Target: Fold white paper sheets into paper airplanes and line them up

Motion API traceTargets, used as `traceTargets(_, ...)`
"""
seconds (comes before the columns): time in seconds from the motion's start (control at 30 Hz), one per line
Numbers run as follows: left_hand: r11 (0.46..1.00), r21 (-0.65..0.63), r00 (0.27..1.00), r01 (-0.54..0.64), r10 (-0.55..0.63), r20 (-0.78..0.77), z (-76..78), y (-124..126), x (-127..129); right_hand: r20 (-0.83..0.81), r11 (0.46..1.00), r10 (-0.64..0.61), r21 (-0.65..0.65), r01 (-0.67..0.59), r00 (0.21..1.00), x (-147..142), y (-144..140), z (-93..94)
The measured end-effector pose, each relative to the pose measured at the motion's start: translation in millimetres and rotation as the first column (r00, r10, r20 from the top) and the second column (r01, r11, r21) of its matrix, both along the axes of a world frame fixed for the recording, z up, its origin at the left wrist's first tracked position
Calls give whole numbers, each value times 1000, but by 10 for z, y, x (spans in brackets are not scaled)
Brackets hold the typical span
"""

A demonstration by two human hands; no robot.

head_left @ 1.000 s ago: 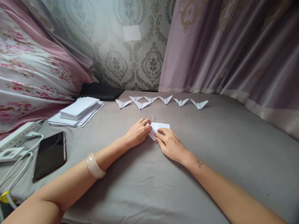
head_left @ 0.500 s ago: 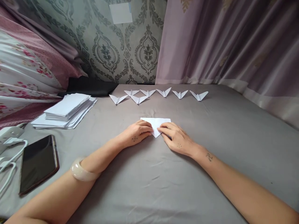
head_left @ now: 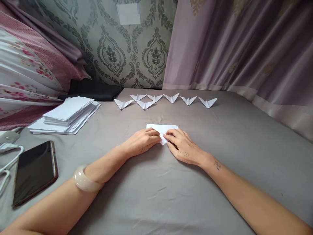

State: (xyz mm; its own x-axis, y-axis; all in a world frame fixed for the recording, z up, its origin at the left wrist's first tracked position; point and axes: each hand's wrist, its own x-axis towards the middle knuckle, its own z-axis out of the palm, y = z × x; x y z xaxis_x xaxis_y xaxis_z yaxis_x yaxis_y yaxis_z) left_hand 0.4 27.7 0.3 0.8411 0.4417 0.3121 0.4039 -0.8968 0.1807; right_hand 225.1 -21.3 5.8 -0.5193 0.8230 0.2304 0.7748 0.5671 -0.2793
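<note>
A small white sheet of folded paper [head_left: 163,128] lies on the grey cloth in front of me, its straight edge away from me and its point toward me. My left hand [head_left: 144,141] has its fingers curled together on the paper's left side, gripping it near the point. From the right, my right hand [head_left: 183,143] holds the other slanted side with fingertips and thumb at the fold. Both hands cover parts of the lower edges. Several white folded paper planes [head_left: 171,98] with spread wings stand beyond the hands.
A stack of white paper [head_left: 68,112] lies at the left, by a black cloth [head_left: 97,90]. Nearer are a phone [head_left: 35,173] and a white cable [head_left: 11,163] at a power strip [head_left: 8,137]. Curtains [head_left: 207,42] and a patterned wall [head_left: 132,49] border the grey cloth [head_left: 156,195].
Both hands stay at the folded paper; the fingers have shifted slightly along its lower edges. The view has tilted a little, so the phone and stack appear farther left.
</note>
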Motion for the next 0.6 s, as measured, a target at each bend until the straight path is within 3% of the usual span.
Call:
traceTargets(0.2,997,80,999,-4,7,-49,-44,1,7,-38,998,22,60,-19,999,4,20,-39)
traceTargets(0.6,997,0,997,-80,80,-1,-30,-21,29,140,973,52,217,-82,989,-49,75,-55)
